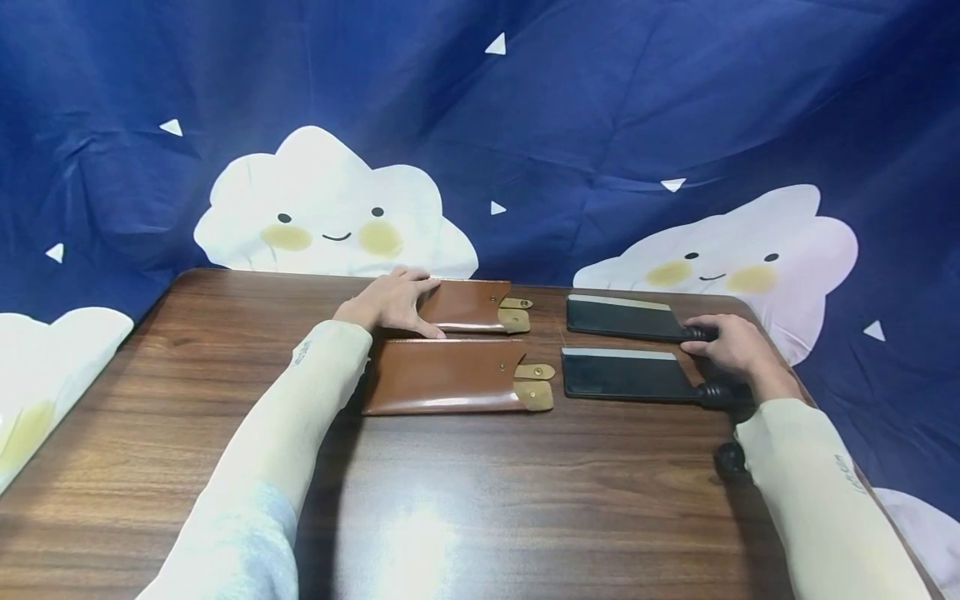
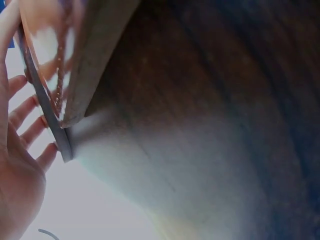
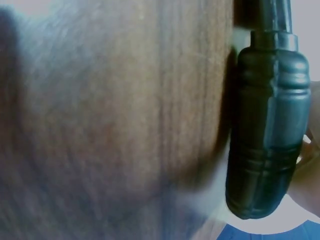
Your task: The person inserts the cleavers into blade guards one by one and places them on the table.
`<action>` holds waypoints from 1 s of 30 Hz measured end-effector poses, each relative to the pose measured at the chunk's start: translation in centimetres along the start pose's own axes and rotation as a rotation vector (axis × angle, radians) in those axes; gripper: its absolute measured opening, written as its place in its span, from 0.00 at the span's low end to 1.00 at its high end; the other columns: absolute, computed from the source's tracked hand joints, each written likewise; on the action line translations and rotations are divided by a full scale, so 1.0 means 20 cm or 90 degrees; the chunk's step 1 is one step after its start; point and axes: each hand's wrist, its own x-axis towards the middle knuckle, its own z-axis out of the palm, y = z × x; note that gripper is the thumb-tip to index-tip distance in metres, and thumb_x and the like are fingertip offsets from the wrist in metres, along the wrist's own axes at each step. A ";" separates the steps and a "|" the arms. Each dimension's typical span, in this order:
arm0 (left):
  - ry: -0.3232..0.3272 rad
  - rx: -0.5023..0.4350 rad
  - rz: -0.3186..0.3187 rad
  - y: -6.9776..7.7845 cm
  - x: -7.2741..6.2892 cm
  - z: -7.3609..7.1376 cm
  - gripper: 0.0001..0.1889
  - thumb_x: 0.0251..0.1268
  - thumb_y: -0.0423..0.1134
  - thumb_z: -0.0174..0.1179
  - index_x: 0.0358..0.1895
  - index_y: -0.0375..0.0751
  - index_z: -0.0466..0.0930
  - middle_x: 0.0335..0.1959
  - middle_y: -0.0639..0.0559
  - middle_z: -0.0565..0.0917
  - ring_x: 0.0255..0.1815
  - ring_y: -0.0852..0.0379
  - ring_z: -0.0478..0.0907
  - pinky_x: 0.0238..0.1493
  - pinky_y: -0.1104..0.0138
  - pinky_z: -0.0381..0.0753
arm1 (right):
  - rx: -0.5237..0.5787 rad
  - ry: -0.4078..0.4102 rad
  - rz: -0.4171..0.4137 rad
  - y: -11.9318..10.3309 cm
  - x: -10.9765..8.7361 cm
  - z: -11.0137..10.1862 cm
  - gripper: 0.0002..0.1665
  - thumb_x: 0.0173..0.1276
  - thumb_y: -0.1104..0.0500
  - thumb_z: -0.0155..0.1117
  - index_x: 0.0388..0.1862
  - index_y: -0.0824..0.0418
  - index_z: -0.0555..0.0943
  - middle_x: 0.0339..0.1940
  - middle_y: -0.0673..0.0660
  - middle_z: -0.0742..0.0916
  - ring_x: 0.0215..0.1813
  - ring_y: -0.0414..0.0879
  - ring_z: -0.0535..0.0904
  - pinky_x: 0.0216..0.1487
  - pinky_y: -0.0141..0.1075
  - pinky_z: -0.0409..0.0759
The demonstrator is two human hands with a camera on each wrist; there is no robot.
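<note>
Brown far sheath (image 1: 465,305), L fingers (image 2: 24,111) spread at edges; gap; far cleaver (image 1: 622,319), R fingers (image 1: 707,320) round hndl.

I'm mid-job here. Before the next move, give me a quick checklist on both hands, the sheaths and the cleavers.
1. Right hand on far cleaver: ok; it holds the handle end.
2. Left hand secure on far sheath: cannot tell; it is at the sheath's left end, but grip firmness doesn't show.
3. Straps unfastened: ok; both stick out to the right.
4. Far cleaver facing far sheath: ok; its blade points toward the sheath's strap end.
5. Cleavers sheathed: not ok; the far one and near cleaver both lie outside.
6. Left hand clear of near sheath: cannot tell; the thumb is very close to its far edge.
</note>
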 end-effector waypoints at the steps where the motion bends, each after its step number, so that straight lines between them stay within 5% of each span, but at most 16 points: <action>1: 0.000 0.002 0.000 0.00 0.00 0.00 0.59 0.45 0.75 0.67 0.79 0.45 0.61 0.78 0.42 0.62 0.76 0.41 0.56 0.72 0.48 0.61 | 0.009 0.002 0.001 0.00 0.00 0.00 0.30 0.68 0.55 0.71 0.62 0.71 0.78 0.61 0.80 0.77 0.65 0.77 0.68 0.64 0.68 0.63; 17: 0.024 -0.017 0.013 0.00 0.00 0.01 0.56 0.45 0.71 0.70 0.78 0.45 0.64 0.72 0.41 0.69 0.72 0.41 0.65 0.67 0.45 0.66 | 0.086 0.007 0.040 0.01 -0.02 -0.01 0.31 0.68 0.53 0.72 0.62 0.72 0.78 0.61 0.79 0.77 0.63 0.75 0.70 0.63 0.68 0.63; 30: 0.032 -0.005 -0.001 0.03 -0.03 0.00 0.55 0.45 0.71 0.69 0.76 0.43 0.68 0.71 0.43 0.70 0.71 0.39 0.64 0.66 0.42 0.62 | 0.068 0.041 0.018 0.01 -0.02 0.02 0.30 0.67 0.50 0.73 0.59 0.71 0.81 0.57 0.78 0.80 0.56 0.73 0.75 0.55 0.64 0.70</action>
